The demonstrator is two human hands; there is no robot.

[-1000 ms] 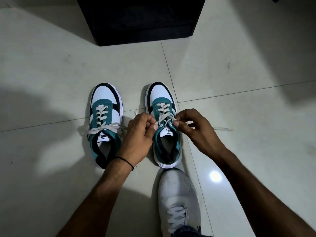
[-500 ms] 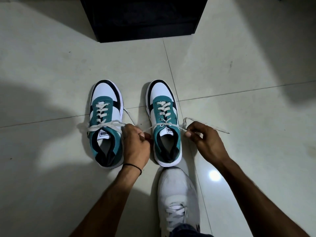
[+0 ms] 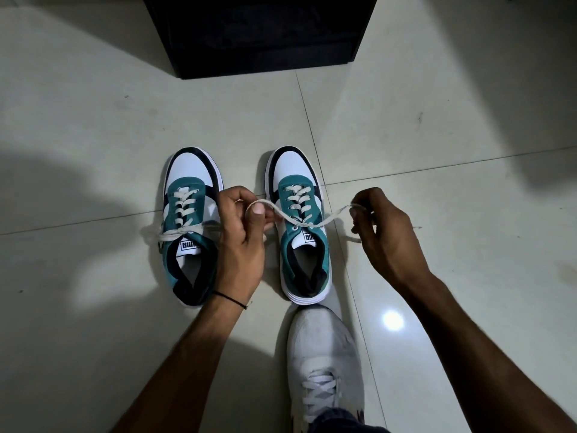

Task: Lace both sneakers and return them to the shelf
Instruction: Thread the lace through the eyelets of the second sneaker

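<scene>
The white lace ends (image 3: 288, 218) of the teal-and-white right sneaker (image 3: 301, 226) are pinched and drawn apart by the left hand (image 3: 242, 239) and right hand (image 3: 384, 232).

Bare forearms, thin black wristband (image 3: 230, 299) on the left wrist, grey-white laced shoe (image 3: 324, 367), dark trouser cuff (image 3: 340, 421)
</scene>
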